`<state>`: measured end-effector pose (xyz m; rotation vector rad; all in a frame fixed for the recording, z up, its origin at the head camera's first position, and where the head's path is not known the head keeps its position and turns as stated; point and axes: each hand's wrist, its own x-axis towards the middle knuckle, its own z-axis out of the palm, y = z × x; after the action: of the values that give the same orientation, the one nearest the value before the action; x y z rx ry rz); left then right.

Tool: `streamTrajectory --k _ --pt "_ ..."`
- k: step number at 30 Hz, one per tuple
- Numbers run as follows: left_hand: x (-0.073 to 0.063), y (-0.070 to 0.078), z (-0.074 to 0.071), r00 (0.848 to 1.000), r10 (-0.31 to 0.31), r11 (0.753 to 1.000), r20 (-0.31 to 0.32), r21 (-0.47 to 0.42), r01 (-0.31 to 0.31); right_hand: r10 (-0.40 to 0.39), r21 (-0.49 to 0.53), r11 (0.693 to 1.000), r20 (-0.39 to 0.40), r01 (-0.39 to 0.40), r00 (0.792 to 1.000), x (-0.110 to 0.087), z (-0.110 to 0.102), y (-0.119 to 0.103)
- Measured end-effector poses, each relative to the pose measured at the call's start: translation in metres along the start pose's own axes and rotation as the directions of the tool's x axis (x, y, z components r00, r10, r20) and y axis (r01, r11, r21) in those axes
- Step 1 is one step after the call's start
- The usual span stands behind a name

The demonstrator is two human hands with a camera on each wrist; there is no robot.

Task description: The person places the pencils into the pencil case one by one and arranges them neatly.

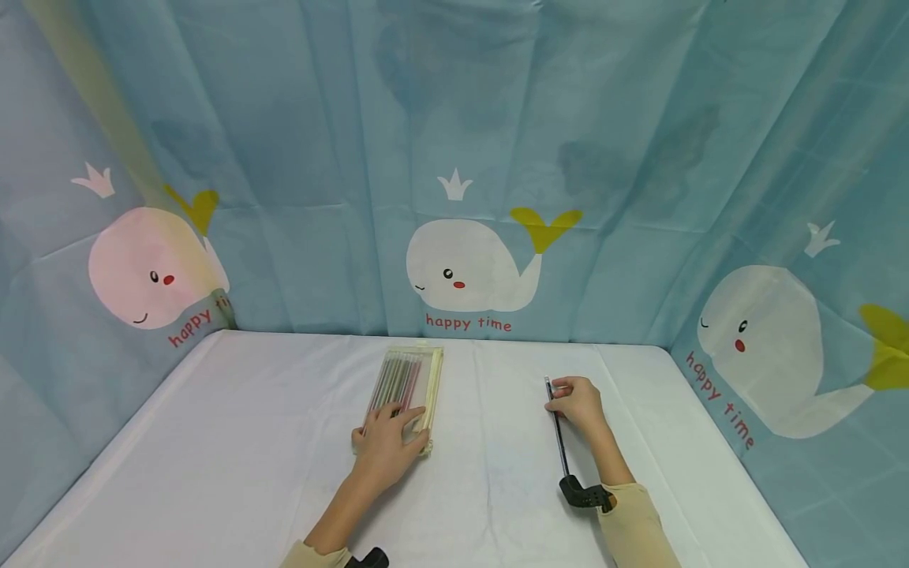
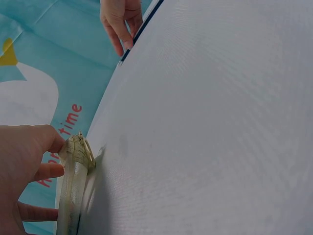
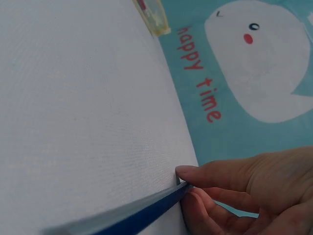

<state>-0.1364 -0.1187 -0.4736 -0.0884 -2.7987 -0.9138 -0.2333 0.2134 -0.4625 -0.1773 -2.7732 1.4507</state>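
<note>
In the head view, a clear zip pencil case (image 1: 432,371) with pale yellow trim lies flat on the white table. Several pencils (image 1: 399,377) show through its front. My left hand (image 1: 387,450) rests across the near part of the case, fingers spread over it; the left wrist view shows the thumb touching the zip corner of the case (image 2: 74,181). To the right, my right hand (image 1: 581,404) pinches a long dark pencil (image 1: 558,430) between thumb and fingers near its far, pale end. Close up, the pencil (image 3: 151,210) looks dark blue and blurred.
The white tablecloth (image 1: 213,442) runs back to a light blue curtain (image 1: 305,260) printed with whales and "happy time". Side curtains (image 1: 838,489) stand along both table edges. A black wrist mount (image 1: 584,494) sits beside the right sleeve.
</note>
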Motion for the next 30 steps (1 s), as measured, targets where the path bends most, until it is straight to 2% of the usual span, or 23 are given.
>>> streamTrajectory --k 15,21,27,30 --pt "-0.0006 -0.0021 0.0015 1.000 0.005 1.000 -0.007 0.008 -0.005 0.010 0.017 1.000 0.001 -0.010 1.000 0.0003 0.0002 0.0019" --pt "-0.0007 -0.0016 0.0008 1.000 0.005 1.000 -0.007 0.004 -0.005 0.045 0.052 0.998 0.016 -0.045 0.999 -0.0001 -0.0007 0.0003" --pt "-0.0003 -0.0009 0.0011 1.000 0.006 1.000 -0.010 0.000 -0.006 0.075 0.128 0.988 0.057 -0.082 0.996 -0.0014 -0.0023 -0.0040" --pt "-0.0003 -0.0004 0.0010 1.000 0.006 1.000 -0.010 0.001 -0.006 0.060 0.192 0.978 0.090 -0.076 0.994 -0.0021 -0.0046 -0.0039"
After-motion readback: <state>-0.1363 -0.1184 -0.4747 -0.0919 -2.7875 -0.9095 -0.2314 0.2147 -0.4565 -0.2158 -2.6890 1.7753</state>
